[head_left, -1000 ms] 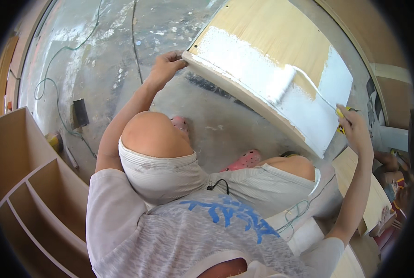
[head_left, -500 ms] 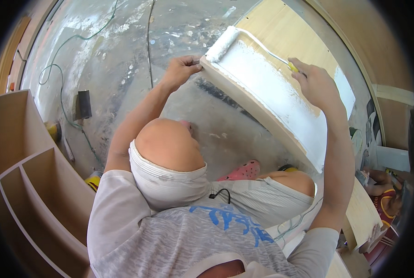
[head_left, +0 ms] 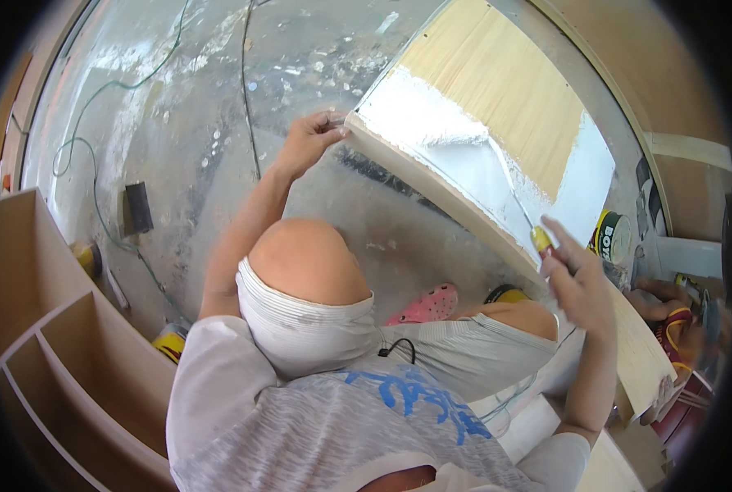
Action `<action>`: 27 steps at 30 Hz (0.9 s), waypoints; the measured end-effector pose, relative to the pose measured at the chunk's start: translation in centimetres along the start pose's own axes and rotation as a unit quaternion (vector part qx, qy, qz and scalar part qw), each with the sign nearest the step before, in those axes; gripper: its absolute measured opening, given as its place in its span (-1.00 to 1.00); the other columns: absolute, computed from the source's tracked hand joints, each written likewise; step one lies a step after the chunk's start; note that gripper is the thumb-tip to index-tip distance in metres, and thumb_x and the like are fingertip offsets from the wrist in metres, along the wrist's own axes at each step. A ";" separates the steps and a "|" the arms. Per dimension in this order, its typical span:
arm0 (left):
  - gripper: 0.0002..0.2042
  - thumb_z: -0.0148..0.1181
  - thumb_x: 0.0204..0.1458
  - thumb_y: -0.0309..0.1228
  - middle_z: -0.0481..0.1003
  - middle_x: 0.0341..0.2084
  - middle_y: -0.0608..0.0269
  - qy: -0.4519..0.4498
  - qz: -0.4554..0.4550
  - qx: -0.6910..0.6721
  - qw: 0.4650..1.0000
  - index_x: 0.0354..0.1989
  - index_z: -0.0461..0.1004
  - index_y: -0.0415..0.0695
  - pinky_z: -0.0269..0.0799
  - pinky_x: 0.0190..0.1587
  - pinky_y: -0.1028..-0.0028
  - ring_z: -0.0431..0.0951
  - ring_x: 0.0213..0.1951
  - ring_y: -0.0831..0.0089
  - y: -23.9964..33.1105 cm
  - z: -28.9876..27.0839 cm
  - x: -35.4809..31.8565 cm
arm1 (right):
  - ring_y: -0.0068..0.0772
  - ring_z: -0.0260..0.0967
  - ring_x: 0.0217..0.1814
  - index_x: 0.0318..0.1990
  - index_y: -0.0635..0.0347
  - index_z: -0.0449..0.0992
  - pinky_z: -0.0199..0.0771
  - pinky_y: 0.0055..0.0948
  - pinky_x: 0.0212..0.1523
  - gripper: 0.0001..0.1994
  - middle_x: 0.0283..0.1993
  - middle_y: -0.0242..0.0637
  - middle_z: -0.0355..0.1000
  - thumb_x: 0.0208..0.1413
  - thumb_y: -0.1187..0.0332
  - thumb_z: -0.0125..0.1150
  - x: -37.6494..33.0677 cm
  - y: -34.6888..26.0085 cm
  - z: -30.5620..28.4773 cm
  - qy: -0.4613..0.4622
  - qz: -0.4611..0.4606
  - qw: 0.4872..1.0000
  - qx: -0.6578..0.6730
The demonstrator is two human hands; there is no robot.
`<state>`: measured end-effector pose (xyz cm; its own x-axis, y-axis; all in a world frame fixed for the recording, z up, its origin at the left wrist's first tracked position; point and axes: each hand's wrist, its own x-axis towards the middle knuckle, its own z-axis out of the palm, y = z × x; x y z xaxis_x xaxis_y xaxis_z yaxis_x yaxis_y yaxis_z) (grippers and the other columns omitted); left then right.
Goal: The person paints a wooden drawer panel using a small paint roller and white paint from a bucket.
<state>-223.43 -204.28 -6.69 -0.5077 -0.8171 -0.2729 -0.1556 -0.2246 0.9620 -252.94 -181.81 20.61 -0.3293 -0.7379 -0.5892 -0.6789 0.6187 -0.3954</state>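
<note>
A pale wooden panel (head_left: 497, 61) with a thick edge lies tilted in front of me, partly coated in wet white paint (head_left: 391, 107). My left hand (head_left: 310, 141) grips its near left corner between thumb and fingers. In my right hand (head_left: 577, 283) is the yellow-and-red handle of a paint roller (head_left: 509, 176), held near the panel's right part. The roller's white sleeve rests on the painted surface and blends into the paint. Bare yellowish wood shows over the far middle, with white on both sides of it.
An unpainted wooden shelf unit (head_left: 79, 344) stands at my left. A green cord (head_left: 95, 164) and a dark cable (head_left: 247, 90) cross the stained floor. A paint can (head_left: 610, 238) sits beyond the panel's right end. Another person (head_left: 673, 328) works at the far right beside a wooden board (head_left: 641, 361).
My right hand has drawn the roller from the panel's far left corner toward me and to the right, leaving fresh white paint. The left hand still holds the corner.
</note>
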 end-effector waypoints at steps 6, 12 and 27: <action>-0.73 0.27 -0.02 -0.56 0.55 -0.44 0.36 -0.007 0.044 -0.001 0.999 -0.09 0.54 -0.22 0.40 -0.28 0.58 0.45 -0.38 0.66 -0.6 -1.1 0.0 | 0.05 0.43 -0.21 0.19 0.19 0.32 0.40 -0.21 -0.15 -0.57 -0.25 0.12 0.44 0.13 0.41 0.01 -1.4 -5.3 6.9 0.072 -0.105 0.992 0.006; -0.75 0.31 -0.07 -0.60 0.58 -0.36 0.29 -0.074 0.039 -0.056 0.995 -0.17 0.55 -0.22 0.45 -0.25 0.56 0.51 -0.31 0.61 -0.3 -0.6 0.0 | 0.26 0.38 -0.26 0.14 0.45 0.24 0.35 0.02 -0.18 -0.57 -0.39 0.21 0.41 0.17 0.36 -0.14 8.8 -11.0 8.2 0.169 -0.125 0.971 -0.116; -0.72 0.35 -0.15 -0.64 0.54 -0.22 0.27 -0.085 0.078 -0.108 0.988 -0.20 0.55 -0.22 0.46 -0.07 0.48 0.51 -0.15 0.49 -3.0 -0.6 1.3 | 0.21 0.40 -0.28 0.24 0.38 0.16 0.35 0.04 -0.19 -0.53 -0.37 0.24 0.41 0.17 0.39 -0.12 0.0 -13.0 10.1 0.064 -0.036 0.983 -0.170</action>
<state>-223.11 -205.02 -9.90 -0.6487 -0.7541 -0.1029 0.1096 -0.2263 0.9679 -237.49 -187.14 18.66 -0.3378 -0.8174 -0.4667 -0.8759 0.4545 -0.1621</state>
